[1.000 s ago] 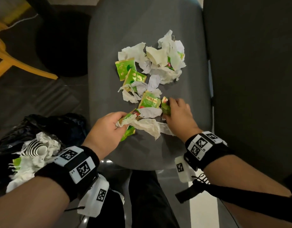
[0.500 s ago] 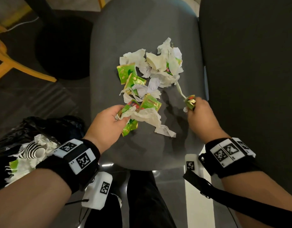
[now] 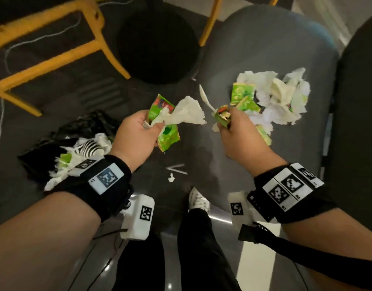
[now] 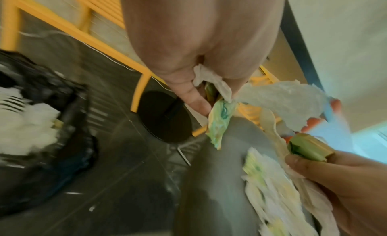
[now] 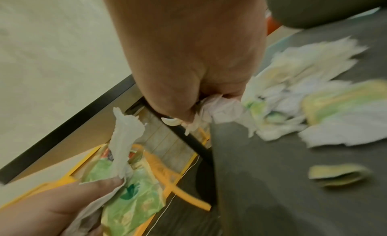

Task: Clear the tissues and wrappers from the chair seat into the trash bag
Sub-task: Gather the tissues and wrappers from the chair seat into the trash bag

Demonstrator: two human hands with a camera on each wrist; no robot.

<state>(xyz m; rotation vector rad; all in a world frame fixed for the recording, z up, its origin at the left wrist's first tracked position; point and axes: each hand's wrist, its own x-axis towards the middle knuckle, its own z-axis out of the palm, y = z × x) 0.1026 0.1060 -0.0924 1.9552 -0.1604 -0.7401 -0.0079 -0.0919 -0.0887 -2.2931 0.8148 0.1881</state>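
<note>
My left hand [image 3: 146, 128] grips a crumpled white tissue [image 3: 187, 112] and green wrappers [image 3: 168, 137], held off the left edge of the grey chair seat [image 3: 264, 49]. My right hand [image 3: 227, 124] grips a rolled green and gold wrapper [image 3: 221, 117] with a strip of tissue [image 3: 205, 97] trailing up from it, above the seat's left part. A heap of tissues and green wrappers [image 3: 275, 97] lies on the seat behind the right hand. The black trash bag [image 3: 61, 143] sits on the floor at the left, with white tissues inside. The wrist views are blurred: the left hand [image 4: 209, 97] shows its tissue [image 4: 282, 100], the right hand [image 5: 201, 110] its bunched tissue [image 5: 220, 110].
A yellow wooden chair frame [image 3: 44, 38] and a round black base [image 3: 157, 43] stand on the dark floor beyond the bag. A dark backrest [image 3: 361, 122] borders the seat on the right. Small white scraps [image 3: 174, 171] lie on the floor near my shoe [image 3: 198, 201].
Both hands have lifted off the seat and swung left with their loads. The right hand has come from the seat's right side to beside the left hand.
</note>
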